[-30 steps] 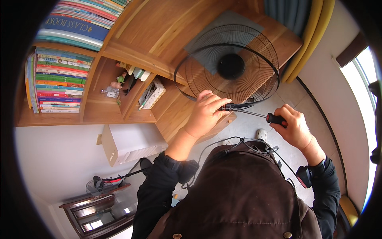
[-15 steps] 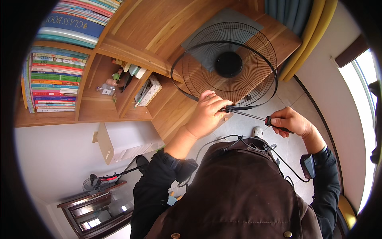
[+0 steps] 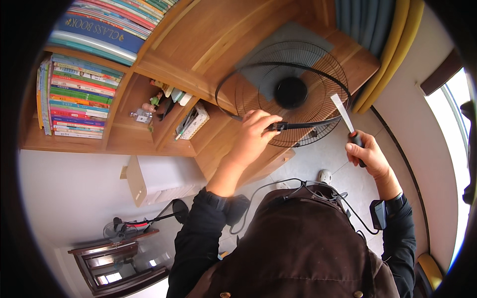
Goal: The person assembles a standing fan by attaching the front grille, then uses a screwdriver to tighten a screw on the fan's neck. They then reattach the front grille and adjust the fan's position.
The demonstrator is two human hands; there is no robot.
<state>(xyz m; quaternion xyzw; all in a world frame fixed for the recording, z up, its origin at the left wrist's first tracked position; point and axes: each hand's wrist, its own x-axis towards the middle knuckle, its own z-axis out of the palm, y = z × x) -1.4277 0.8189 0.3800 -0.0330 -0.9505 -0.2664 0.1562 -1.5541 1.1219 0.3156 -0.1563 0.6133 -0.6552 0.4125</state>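
Note:
A black wire fan guard (image 3: 325, 74) with a round black centre (image 3: 291, 93) stands before me. A loose-looking black band ring (image 3: 298, 64) circles it, tilted against the grille. My left hand (image 3: 251, 136) is closed on the ring's near side, fingertips by its dark clasp (image 3: 281, 126). To the right, my right hand (image 3: 370, 158) grips a screwdriver (image 3: 355, 139) by its black and red handle. Its shaft points up and away, smeared to a pale streak, clear of the clasp and in front of the grille's right edge.
Wooden shelves (image 3: 131, 99) with stacked books (image 3: 82, 94) fill the left. A white cabinet-like box (image 3: 164, 176) sits below them. Blue and yellow padded rolls (image 3: 392, 54) stand at the far right, near the wall. A cable (image 3: 258, 191) hangs across my front.
My right hand has drawn the screwdriver away from the clasp and tipped its shaft upward. My left hand stays on the ring; the view has shifted slightly.

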